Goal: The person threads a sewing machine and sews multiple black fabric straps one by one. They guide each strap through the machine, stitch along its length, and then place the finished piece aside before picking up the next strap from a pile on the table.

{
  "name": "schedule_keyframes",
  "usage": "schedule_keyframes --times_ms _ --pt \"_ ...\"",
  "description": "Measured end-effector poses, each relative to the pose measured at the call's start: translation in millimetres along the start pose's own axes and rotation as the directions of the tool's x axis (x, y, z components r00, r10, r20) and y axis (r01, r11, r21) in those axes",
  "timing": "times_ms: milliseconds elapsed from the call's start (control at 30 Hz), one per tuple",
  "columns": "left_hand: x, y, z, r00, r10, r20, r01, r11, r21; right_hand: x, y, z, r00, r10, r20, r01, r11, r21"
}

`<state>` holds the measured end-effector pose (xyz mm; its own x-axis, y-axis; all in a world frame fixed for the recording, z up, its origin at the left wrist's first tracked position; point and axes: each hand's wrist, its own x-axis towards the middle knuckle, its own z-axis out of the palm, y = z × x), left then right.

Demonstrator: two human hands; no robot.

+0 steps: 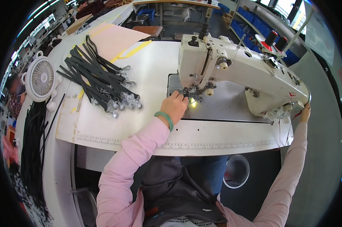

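A white industrial sewing machine (231,56) stands on the table, its small lamp lighting the needle area. My left hand (174,106), with a green bangle at the wrist, is beside the presser foot (191,91). Its fingers are closed at a small dark piece, mostly hidden, which I cannot make out. My right hand (306,112) reaches round the machine's right end and grips the handwheel, which is largely out of sight. Left of the machine lies a pile of black straps (97,72), with clear plastic-wrapped ends (122,101) toward me.
A white fan (42,77) stands at the left, above long black strips (33,143) hanging down. Thread spools (271,38) sit behind the machine. A ruler strip (216,145) runs along the table's front edge. Below is a round bin (247,178).
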<state>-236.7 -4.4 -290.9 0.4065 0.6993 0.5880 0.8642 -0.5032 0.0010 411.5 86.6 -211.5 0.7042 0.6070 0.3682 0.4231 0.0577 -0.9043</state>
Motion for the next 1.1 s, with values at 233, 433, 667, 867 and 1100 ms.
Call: schedule_keyframes --times_ms 233,433,667,867,1100 --pt "-2 0 -1 0.997 -0.019 0.075 0.017 0.999 0.03 -36 19 6 0.995 -0.101 -0.016 0.102 0.966 0.238" --pt "1 2 -7 0.993 0.027 0.111 -0.033 0.998 0.057 -33 11 6 1.0 -0.012 -0.022 0.019 0.937 0.349" --pt "20 -39 -3 0.971 -0.149 0.187 0.099 0.962 0.253 64 -51 -24 0.926 -0.284 0.25 0.378 0.671 -0.638" --pt "32 -51 12 0.968 -0.23 0.098 0.198 0.945 0.259 59 -4 -21 0.981 -0.175 0.083 0.182 0.979 -0.088" --pt "22 -43 -15 0.956 -0.26 0.139 0.226 0.949 0.22 -3 33 11 1.0 0.01 0.029 -0.018 0.959 0.283"
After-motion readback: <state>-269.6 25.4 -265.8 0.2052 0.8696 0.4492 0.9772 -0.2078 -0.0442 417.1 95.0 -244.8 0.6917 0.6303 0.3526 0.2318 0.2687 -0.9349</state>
